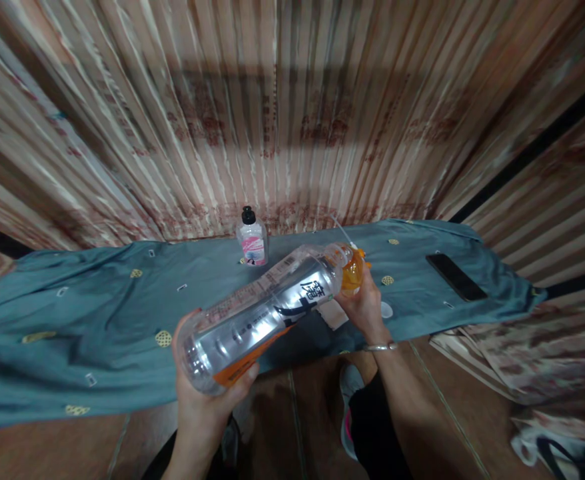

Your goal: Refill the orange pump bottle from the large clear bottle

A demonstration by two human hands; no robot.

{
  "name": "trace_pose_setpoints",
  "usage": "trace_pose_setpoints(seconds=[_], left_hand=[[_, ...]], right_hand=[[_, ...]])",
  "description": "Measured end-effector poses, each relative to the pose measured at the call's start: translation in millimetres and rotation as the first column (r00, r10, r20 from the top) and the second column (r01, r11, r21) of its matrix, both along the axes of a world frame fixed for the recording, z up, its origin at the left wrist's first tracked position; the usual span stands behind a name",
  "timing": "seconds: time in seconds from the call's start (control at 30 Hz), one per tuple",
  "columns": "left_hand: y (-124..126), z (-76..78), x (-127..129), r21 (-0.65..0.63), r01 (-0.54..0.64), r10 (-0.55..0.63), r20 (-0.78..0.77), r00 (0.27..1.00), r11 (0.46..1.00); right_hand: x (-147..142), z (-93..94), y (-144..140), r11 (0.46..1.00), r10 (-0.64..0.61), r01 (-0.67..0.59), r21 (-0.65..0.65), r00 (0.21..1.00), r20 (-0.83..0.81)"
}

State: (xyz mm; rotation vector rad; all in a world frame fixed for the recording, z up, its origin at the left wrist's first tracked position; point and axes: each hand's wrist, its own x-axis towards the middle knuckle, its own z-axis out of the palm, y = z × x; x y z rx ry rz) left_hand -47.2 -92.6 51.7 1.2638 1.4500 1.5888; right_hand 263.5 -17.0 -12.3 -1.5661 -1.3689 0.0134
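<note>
My left hand [212, 393] is wrapped round the base of a large clear plastic bottle [262, 313] with a silver and orange label. The bottle lies tilted, its neck end higher and to the right. My right hand [365, 303] grips a small orange see-through bottle [351, 273], which meets the neck of the large bottle. Whether the two touch or one is in front of the other I cannot tell. A thin whitish tube [343, 230] sticks out up and left beside the orange bottle. A round whitish disc [386, 310] lies on the cloth near my right wrist.
A small clear bottle with a black cap and pink label [252, 243] stands at the back of the green-blue cloth [112, 300]. A black phone [455, 277] lies on the right. Behind hangs a pleated patterned curtain [272, 133]. A beige piece [333, 315] lies below the bottles.
</note>
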Motion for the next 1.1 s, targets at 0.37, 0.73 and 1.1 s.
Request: trace_pose_setpoints(seconds=[0.37, 0.73, 1.1], left_hand=[[3.0, -3.4, -2.6, 0.01, 0.012, -0.012, 0.002, 1.0, 1.0], [-0.4, 4.8, 0.2, 0.011, 0.016, -0.016, -0.013, 1.0, 1.0], [-0.1, 2.1, 0.7, -0.001, 0.016, -0.016, 0.019, 1.0, 1.0]], right_hand=[[-1.6, 2.4, -0.3, 0.999, -0.045, 0.045, -0.009, 0.999, 0.007], [-1.2, 2.2, -0.8, 0.998, -0.054, 0.054, -0.037, 0.998, -0.009], [-1.6, 4.1, -1.0, 0.998, -0.049, 0.049, -0.04, 0.999, -0.017]])
